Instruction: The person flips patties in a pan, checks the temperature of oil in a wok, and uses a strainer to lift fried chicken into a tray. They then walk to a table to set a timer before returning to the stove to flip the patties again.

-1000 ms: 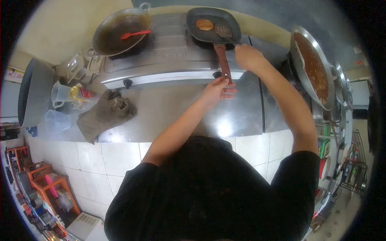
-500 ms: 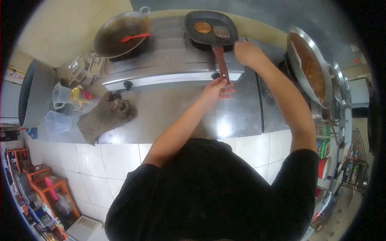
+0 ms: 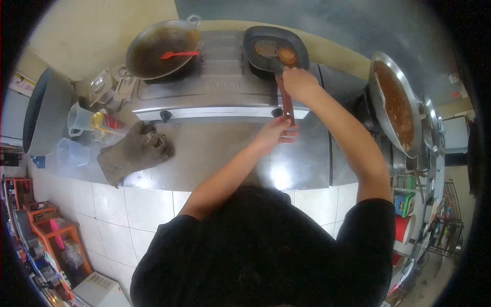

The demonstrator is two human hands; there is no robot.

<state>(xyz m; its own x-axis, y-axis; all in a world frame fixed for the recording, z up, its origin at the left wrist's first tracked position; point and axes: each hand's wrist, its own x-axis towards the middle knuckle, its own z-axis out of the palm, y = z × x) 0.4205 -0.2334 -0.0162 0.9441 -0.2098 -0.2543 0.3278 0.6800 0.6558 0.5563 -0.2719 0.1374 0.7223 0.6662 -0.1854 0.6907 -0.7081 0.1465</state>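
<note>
A dark square frying pan [image 3: 302, 45] sits on the right burner of the stove. My left hand [image 3: 275, 135] grips the end of its reddish-brown handle [image 3: 286, 102], thumb on top. Gripped in my right hand [image 3: 300, 83] is a slotted spatula [image 3: 269, 49], its handle mostly hidden by the fist. The spatula's blade lies over a brown patch at the pan's left side, apparently a patty mostly covered by it. A round browned patty [image 3: 287, 56] shows at the right of the pan, beside the blade.
On the left burner of the stove [image 3: 215, 84] stands a wok [image 3: 134, 56] of dark liquid with a red utensil [image 3: 180, 54] across it. A big pan of brown sauce [image 3: 394, 97] is at right. A brown cloth [image 3: 134, 153] and plastic jugs [image 3: 79, 118] lie left.
My right hand has moved left, in front of the pan. The spatula blade has shifted from the pan's right side to its left, and a patty now shows at the right.
</note>
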